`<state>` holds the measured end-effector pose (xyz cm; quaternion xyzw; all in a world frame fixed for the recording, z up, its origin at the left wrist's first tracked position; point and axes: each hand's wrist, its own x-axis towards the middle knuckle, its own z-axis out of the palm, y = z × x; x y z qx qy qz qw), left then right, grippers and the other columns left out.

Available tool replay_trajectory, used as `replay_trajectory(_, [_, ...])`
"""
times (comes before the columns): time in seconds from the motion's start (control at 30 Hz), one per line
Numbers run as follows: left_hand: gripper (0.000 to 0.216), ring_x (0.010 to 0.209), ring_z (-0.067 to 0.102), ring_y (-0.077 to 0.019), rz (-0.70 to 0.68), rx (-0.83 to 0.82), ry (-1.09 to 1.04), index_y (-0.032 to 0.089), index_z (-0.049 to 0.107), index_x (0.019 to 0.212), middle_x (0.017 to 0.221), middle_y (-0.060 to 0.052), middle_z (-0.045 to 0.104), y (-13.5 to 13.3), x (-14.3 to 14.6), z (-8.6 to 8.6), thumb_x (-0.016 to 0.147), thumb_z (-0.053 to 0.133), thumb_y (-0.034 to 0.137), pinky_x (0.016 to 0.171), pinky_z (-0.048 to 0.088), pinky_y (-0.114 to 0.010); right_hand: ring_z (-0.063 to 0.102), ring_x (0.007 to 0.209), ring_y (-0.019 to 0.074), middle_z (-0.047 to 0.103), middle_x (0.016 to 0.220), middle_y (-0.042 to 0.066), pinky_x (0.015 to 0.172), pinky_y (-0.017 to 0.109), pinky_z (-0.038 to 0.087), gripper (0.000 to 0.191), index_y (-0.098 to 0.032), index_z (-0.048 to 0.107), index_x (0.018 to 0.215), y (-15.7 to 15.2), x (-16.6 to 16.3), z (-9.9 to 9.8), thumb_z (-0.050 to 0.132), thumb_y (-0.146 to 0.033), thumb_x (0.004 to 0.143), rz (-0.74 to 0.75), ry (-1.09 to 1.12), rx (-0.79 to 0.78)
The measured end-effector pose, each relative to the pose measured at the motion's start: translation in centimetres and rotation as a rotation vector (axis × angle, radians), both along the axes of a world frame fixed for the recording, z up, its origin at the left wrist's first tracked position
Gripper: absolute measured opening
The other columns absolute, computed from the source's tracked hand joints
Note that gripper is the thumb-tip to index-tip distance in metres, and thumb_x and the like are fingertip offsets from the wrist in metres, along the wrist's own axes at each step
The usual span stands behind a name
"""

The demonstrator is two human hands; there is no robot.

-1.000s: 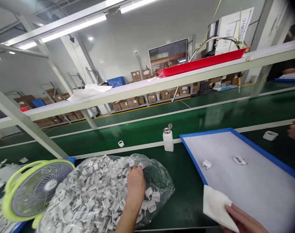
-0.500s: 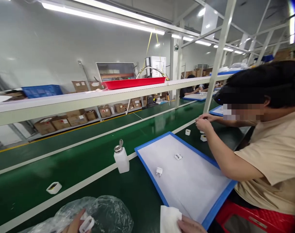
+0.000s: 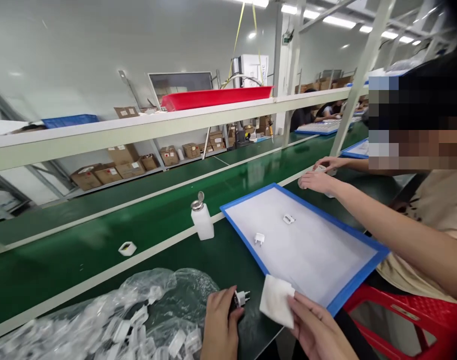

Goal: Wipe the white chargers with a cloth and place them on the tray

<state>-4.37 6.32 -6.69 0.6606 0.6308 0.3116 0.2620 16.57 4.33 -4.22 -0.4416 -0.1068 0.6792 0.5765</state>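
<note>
My left hand is closed on a white plug piece with two prongs that point right; a dark part shows beside it at my fingers. In my right hand a folded white cloth is pinched between thumb and fingers, at the near corner of the blue-rimmed tray. To the left of my left hand lies a clear plastic bag with many small white plastic parts. On the tray's white sheet sit a two-pronged plug piece and another small white part.
A white pump bottle with its lid raised stands left of the tray. One white housing lies on the green belt. At right, a co-worker's hands handle small white parts. A red stool stands at lower right.
My left hand has moved right, away from the bag, and the plug piece now shows its prongs. My right hand and cloth are further into view. The co-worker's hands have spread over the parts.
</note>
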Motion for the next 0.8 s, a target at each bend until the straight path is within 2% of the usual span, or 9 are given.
replay_trajectory(0.13, [0.042,0.127,0.058,-0.0319,0.007,-0.106,0.015,0.02,0.07,0.127,0.134,-0.016,0.063,-0.5,0.2,1.7,0.092,0.048,0.023,0.107,0.049,-0.043,0.072,0.096,0.0287,0.077,0.094,0.007,0.084,0.032,0.059,0.045,-0.017,0.079,0.099,0.6,-0.3,-0.2,0.09,-0.048,0.068,0.084,-0.17,0.084])
replay_trajectory(0.23, [0.043,0.125,0.059,-0.0294,-0.009,-0.097,-0.018,0.02,0.07,0.125,0.131,-0.014,0.065,-0.7,0.5,1.9,0.089,0.049,0.016,0.108,0.047,-0.04,0.067,0.098,0.0282,0.076,0.103,0.008,0.089,0.032,0.055,0.046,-0.017,0.077,0.112,1.3,-1.5,-0.4,0.075,-0.054,0.084,0.176,-0.515,0.284])
replay_trajectory(0.3, [0.045,0.12,0.062,-0.0278,-0.021,-0.065,-0.03,0.019,0.071,0.122,0.126,-0.013,0.068,-0.8,0.6,1.6,0.085,0.048,0.01,0.106,0.049,-0.039,0.064,0.103,0.0286,0.072,0.114,0.011,0.096,0.035,0.051,0.042,-0.018,0.074,0.119,1.7,-2.5,-0.4,0.061,-0.05,0.095,0.246,-0.803,0.456])
replay_trajectory(0.37, [0.05,0.114,0.065,-0.0258,-0.037,-0.025,-0.031,0.019,0.072,0.119,0.118,-0.012,0.071,-1.0,0.5,1.2,0.081,0.044,0.004,0.101,0.053,-0.037,0.062,0.11,0.0288,0.069,0.12,0.013,0.1,0.038,0.047,0.039,-0.019,0.073,0.12,1.9,-3.4,-0.4,0.049,-0.043,0.102,0.355,-0.971,0.619])
replay_trajectory(0.43, [0.055,0.108,0.066,-0.0241,-0.058,0.014,-0.023,0.019,0.072,0.118,0.112,-0.011,0.072,-1.1,0.4,0.6,0.078,0.04,0.0,0.093,0.056,-0.034,0.061,0.109,0.0283,0.069,0.116,0.014,0.098,0.04,0.047,0.038,-0.02,0.075,0.116,2.1,-4.2,-0.3,0.044,-0.038,0.103,0.463,-0.997,0.706])
replay_trajectory(0.53, [0.056,0.101,0.067,-0.0237,-0.078,0.09,-0.012,0.02,0.073,0.117,0.107,-0.011,0.074,-1.4,0.4,-0.3,0.081,0.036,-0.001,0.084,0.059,-0.033,0.062,0.099,0.0271,0.07,0.103,0.012,0.089,0.039,0.047,0.037,-0.02,0.076,0.106,2.2,-4.8,-0.2,0.042,-0.035,0.104,0.533,-0.949,0.697])
replay_trajectory(0.6, [0.054,0.098,0.068,-0.024,-0.079,0.16,-0.028,0.02,0.074,0.115,0.104,-0.011,0.076,-1.6,0.4,-1.0,0.084,0.034,0.0,0.081,0.059,-0.033,0.062,0.093,0.0258,0.07,0.095,0.01,0.085,0.037,0.047,0.036,-0.02,0.077,0.099,2.3,-4.5,-0.2,0.045,-0.036,0.103,0.536,-0.915,0.658])
replay_trajectory(0.73, [0.052,0.104,0.073,-0.024,-0.022,0.271,-0.096,0.02,0.075,0.118,0.106,-0.01,0.08,-2.2,0.4,-2.4,0.087,0.037,0.004,0.088,0.059,-0.031,0.065,0.082,0.0228,0.07,0.082,0.005,0.078,0.032,0.049,0.038,-0.021,0.079,0.088,2.3,-3.5,-0.4,0.054,-0.047,0.099,0.532,-0.807,0.564])
replay_trajectory(0.8, [0.047,0.106,0.074,-0.0249,0.048,0.259,-0.126,0.024,0.078,0.115,0.107,-0.008,0.081,-2.7,0.4,-2.6,0.086,0.044,0.008,0.091,0.059,-0.03,0.067,0.084,0.0233,0.073,0.086,0.006,0.079,0.031,0.051,0.04,-0.02,0.08,0.088,2.0,-3.3,-0.8,0.062,-0.056,0.092,0.441,-0.682,0.443])
